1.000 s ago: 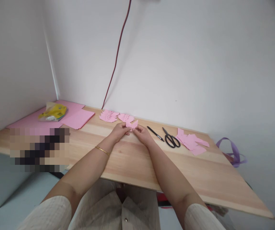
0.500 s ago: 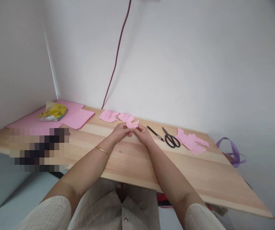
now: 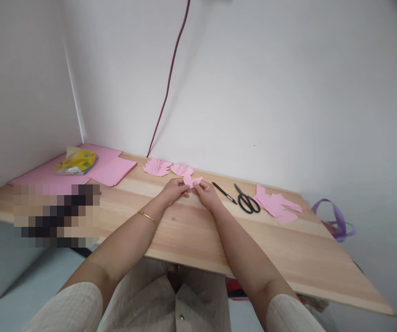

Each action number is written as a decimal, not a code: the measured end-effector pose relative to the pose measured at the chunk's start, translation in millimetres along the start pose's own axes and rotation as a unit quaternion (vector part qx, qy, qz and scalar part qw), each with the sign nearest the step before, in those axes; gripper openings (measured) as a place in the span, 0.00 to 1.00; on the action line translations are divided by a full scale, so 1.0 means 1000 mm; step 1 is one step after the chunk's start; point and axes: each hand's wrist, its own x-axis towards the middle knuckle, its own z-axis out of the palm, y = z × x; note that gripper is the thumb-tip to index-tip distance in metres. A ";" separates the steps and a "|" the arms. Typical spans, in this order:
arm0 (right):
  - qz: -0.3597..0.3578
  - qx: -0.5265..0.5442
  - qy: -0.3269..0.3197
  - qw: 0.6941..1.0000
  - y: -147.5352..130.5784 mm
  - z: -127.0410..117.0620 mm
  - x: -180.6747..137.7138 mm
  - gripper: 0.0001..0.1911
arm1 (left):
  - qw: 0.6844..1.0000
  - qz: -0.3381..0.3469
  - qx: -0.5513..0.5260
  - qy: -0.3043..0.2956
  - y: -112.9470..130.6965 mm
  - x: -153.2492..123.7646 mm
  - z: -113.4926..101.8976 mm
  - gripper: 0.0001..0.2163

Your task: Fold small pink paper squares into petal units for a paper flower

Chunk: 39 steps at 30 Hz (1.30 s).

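Note:
Both my hands meet at the middle of a wooden table (image 3: 198,240). My left hand (image 3: 173,190) and my right hand (image 3: 207,193) each pinch the same small folded pink paper piece (image 3: 192,180), held just above the tabletop. A thin gold bangle circles my left wrist. Just beyond my hands lie two clusters of cut pink paper shapes (image 3: 168,168) near the wall. A black pen (image 3: 224,192) and black scissors (image 3: 247,200) lie to the right of my right hand.
Pink paper scraps (image 3: 277,204) lie right of the scissors. Pink sheets (image 3: 110,171) and a yellow packet (image 3: 76,162) sit at the far left corner. A red cable (image 3: 166,87) runs down the wall. A purple ribbon (image 3: 337,220) hangs past the right edge.
The pink piece has turned slightly between my fingers and its tip now points more to the right. My hands stay in the same place.

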 end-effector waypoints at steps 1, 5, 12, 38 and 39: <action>0.001 -0.002 0.002 1.000 0.001 0.000 0.000 0.18 | 1.000 0.001 0.003 0.002 0.000 0.000 -0.001 0.07; -0.006 0.034 0.004 0.999 0.002 0.000 0.001 0.17 | 1.000 0.004 0.014 0.008 -0.001 0.002 -0.002 0.06; -0.006 0.018 0.032 0.999 -0.002 -0.001 -0.001 0.16 | 0.999 0.012 0.038 0.007 0.001 0.001 -0.002 0.08; -0.001 0.036 0.068 0.997 -0.006 0.002 -0.002 0.16 | 0.996 0.031 0.082 0.003 0.006 -0.004 -0.001 0.07; -0.002 0.035 0.073 0.997 -0.005 0.001 -0.001 0.16 | 0.996 0.031 0.084 0.005 0.006 -0.003 -0.002 0.07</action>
